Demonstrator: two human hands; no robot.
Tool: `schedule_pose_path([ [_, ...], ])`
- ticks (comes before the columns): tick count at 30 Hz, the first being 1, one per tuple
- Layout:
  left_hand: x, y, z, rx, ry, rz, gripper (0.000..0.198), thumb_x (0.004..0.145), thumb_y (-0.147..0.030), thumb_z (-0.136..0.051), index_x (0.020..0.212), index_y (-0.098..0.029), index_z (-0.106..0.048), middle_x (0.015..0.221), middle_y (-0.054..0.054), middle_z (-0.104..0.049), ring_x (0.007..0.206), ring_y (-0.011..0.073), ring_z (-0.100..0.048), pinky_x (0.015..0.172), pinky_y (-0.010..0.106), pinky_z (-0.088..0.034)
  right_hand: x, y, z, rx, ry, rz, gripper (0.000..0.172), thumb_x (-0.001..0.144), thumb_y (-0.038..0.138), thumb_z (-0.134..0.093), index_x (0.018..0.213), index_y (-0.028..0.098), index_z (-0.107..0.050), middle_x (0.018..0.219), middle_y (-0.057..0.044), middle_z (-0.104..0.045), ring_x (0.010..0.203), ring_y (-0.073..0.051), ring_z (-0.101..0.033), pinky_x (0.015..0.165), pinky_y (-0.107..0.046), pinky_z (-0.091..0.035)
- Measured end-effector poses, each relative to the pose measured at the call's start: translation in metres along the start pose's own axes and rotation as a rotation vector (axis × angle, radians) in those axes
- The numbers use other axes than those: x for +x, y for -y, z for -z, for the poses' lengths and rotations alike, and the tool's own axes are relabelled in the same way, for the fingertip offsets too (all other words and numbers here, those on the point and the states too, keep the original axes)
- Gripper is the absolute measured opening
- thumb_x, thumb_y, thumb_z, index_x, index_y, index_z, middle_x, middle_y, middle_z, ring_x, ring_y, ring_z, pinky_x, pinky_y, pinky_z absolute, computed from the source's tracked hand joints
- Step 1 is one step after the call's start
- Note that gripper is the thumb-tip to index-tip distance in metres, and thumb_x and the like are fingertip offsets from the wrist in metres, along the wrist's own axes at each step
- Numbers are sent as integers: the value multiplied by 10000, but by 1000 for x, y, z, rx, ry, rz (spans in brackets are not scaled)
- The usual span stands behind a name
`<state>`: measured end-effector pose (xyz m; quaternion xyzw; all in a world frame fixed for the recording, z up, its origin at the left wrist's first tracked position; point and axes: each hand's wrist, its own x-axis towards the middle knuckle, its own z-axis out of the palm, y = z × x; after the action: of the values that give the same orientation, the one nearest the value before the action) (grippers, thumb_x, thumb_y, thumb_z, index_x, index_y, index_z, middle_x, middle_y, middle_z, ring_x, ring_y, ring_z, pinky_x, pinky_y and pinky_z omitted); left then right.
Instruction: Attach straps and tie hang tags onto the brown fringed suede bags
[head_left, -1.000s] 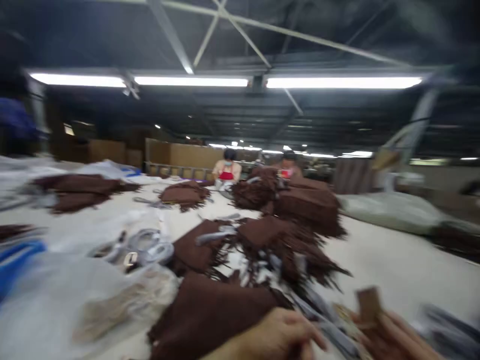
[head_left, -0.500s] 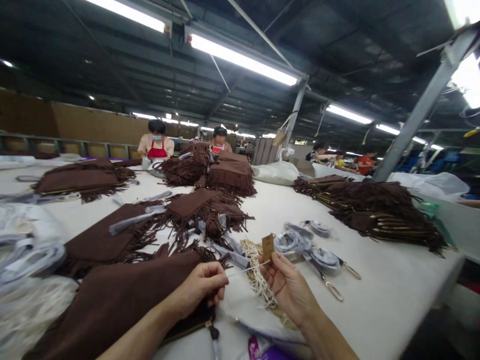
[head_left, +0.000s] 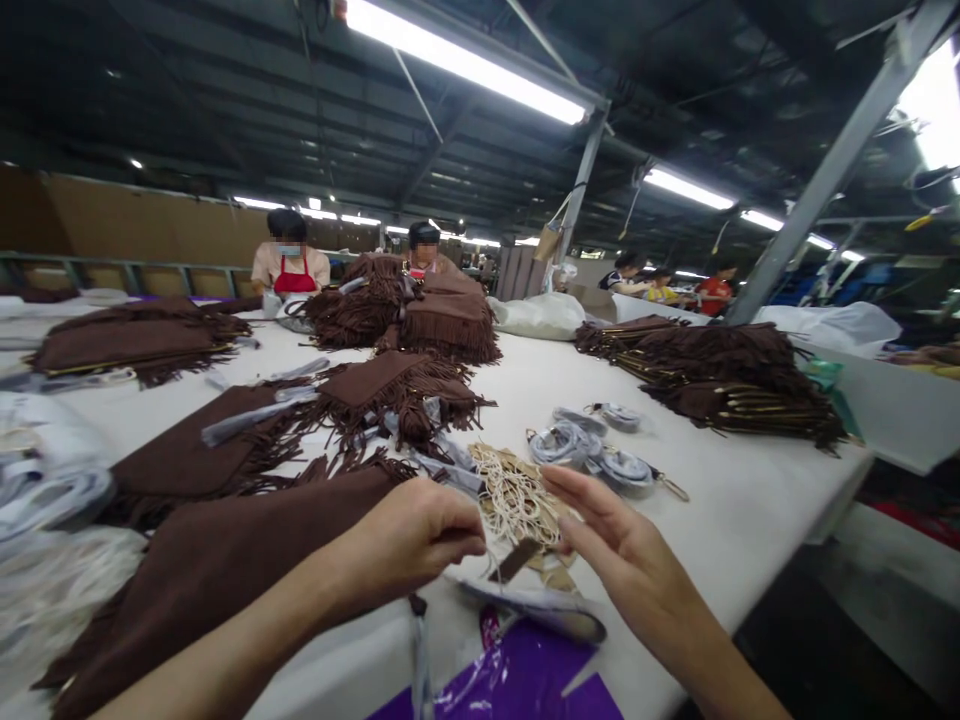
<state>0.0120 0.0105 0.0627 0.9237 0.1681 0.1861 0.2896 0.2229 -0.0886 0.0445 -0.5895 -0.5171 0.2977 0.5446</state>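
My left grip [head_left: 409,540] pinches together, dangling a brown tag [head_left: 519,560]; right grip [head_left: 622,545] spread open. Fringed bag [head_left: 225,570] looks untagged yet, tag heap [head_left: 517,495] waiting.

Single view, worn on the head. It faces forward and shallowly down along the table [head_left: 750,520]. The left hand [head_left: 409,540] and right hand [head_left: 622,550] sit very near, at the lower edge. The ceiling lights [head_left: 465,62] fill the upper half. The lens appears wide-angle, since posts lean at the margins.
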Motion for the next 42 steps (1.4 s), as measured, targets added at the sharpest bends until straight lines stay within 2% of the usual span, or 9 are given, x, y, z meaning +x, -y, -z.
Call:
schedule_pose_path([
  [5, 19, -25, -3, 226, 60, -54, 181, 835, -82, -570, 768, -198, -692, 695, -6, -654, 619, 129, -555, 567, 227, -321, -15, 14, -33, 348, 372, -205, 793, 735, 551, -746, 1356, 213, -388, 1007, -63, -681, 602, -128, -641, 587, -294, -569],
  [9, 17, -22, -3, 144, 55, -26, 209, 838, -136, -599, 631, -150, -613, 599, -21, -559, 562, 104, -485, 547, 224, -309, -16, -2, -33, 356, 399, -237, 535, 722, 599, -742, 998, 176, -565, 678, 33, -616, 429, -58, -509, 386, -162, -424],
  [12, 5, -2, -3, -76, 104, 34, 121, 880, -209, -570, 818, -163, -663, 675, -26, -595, 626, 108, -523, 588, 201, -369, -15, -14, -24, 282, 376, -204, 473, 757, 623, -690, 790, 170, -560, 630, 43, -603, 350, -5, -359, 318, -127, -273],
  [18, -26, 52, -9, 211, 87, 215, 178, 808, -117, -506, 810, -175, -675, 919, 43, -635, 890, 182, -572, 816, 272, -427, -3, -27, -30, 162, 367, -177, 342, 743, 481, -727, 825, 157, -657, 710, -14, -707, 408, -21, -358, 382, -159, -240],
  [21, -33, 67, -18, 231, 82, 242, 191, 725, -90, -543, 820, -193, -673, 954, 34, -629, 946, 194, -547, 875, 296, -406, 12, -33, -47, 167, 391, -150, 336, 735, 419, -723, 959, 169, -715, 823, -49, -759, 524, -69, -504, 499, -189, -354],
  [25, -35, 71, -29, 200, 1, 338, 155, 726, -112, -523, 816, -196, -618, 949, 28, -625, 956, 208, -519, 872, 332, -388, 31, -36, -67, -9, 436, -17, 185, 740, 309, -693, 860, 183, -754, 770, -17, -736, 715, -150, -607, 677, -250, -423],
  [32, -34, 76, -35, 127, 22, 322, 96, 664, -137, -525, 743, -189, -509, 912, 12, -589, 958, 207, -488, 847, 343, -347, 39, -40, -84, -308, 451, 92, 145, 779, 229, -546, 710, 166, -658, 624, 34, -554, 609, -116, -462, 578, -231, -333],
  [38, -34, 86, -33, 110, 99, 202, 123, 660, -175, -553, 741, -188, -461, 866, -4, -558, 917, 199, -478, 790, 330, -315, 42, -54, -95, -345, 488, 8, 177, 764, 278, -543, 693, 162, -656, 565, 42, -466, 551, -110, -385, 513, -233, -273],
  [42, -35, 87, -30, 72, 155, 188, 136, 673, -180, -584, 761, -194, -482, 832, -12, -550, 918, 203, -473, 801, 326, -302, 38, -58, -99, -145, 553, 17, 208, 787, 352, -577, 717, 166, -637, 665, 7, -569, 649, -141, -498, 612, -246, -381],
])
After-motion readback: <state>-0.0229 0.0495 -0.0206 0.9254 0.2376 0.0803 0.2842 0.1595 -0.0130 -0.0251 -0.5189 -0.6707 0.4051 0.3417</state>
